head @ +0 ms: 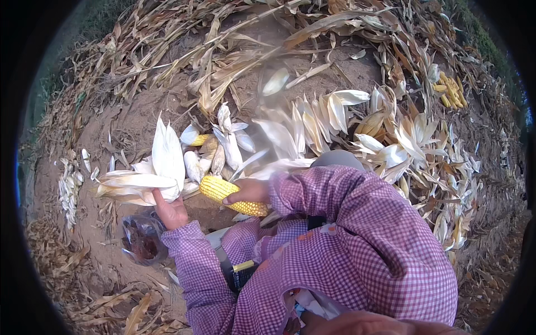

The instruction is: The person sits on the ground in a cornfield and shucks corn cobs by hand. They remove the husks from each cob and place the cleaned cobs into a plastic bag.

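My right hand [251,191] grips a bare yellow corn cob [221,191], its kernels fully showing. Just to the left, my left hand [171,209] holds the base of an opened, pale corn husk [167,157] whose leaves spread up and to the left. Beyond the hands lies a small heap of corn ears still in their husks [228,146]. One partly husked ear [200,140] in that heap shows yellow kernels.
Loose husks [414,142] pile up to the right. Dry corn stalks [234,54] cover the soil at the far side. Husked yellow cobs [451,92] lie in a heap at the far right. A clear plastic bag [143,238] with dark reddish contents sits below my left hand.
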The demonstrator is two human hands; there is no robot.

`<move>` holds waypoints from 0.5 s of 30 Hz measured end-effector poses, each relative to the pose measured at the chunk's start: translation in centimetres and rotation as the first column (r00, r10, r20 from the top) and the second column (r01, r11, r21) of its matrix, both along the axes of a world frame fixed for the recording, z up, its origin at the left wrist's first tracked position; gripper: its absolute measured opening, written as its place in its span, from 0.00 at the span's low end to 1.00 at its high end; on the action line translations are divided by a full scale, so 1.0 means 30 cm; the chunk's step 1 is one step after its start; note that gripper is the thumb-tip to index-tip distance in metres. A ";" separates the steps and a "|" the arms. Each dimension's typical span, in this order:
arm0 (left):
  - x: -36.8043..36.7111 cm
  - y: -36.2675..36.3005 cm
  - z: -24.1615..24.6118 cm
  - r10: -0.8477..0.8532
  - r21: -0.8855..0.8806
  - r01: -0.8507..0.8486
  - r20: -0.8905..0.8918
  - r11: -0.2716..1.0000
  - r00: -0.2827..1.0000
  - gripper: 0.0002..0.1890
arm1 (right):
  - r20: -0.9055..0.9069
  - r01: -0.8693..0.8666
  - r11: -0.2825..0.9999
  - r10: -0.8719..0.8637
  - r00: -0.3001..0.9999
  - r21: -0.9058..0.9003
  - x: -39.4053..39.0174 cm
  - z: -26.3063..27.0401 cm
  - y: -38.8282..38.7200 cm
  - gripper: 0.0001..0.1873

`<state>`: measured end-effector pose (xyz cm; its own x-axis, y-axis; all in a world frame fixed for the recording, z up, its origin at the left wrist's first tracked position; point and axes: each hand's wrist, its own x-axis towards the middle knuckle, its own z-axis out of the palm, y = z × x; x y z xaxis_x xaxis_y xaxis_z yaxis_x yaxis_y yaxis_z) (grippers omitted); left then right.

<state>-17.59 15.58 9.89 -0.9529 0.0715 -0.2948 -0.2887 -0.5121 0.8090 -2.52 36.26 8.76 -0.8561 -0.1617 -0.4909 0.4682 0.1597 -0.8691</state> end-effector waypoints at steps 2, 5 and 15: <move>-0.003 0.012 -0.020 -0.079 -0.093 0.078 -0.010 0.993 0.997 0.30 | 0.001 -0.029 0.999 0.029 1.000 0.037 0.019 -0.002 0.009 0.37; 0.025 0.079 0.004 -0.140 -0.234 0.128 -0.036 0.964 0.989 0.32 | 0.186 0.038 0.997 -0.050 0.981 0.068 0.061 -0.018 0.057 0.39; 0.017 0.001 -0.055 -0.270 -0.210 0.264 -0.002 0.941 0.963 0.32 | -0.212 0.652 0.010 -0.949 -0.232 -0.758 0.633 0.589 1.080 0.23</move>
<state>-17.07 15.62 8.23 -0.9157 0.2653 -0.3018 -0.3660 -0.2406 0.8990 16.47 68.66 26.44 -0.2610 0.9653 0.0015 -0.6317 -0.1696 -0.7565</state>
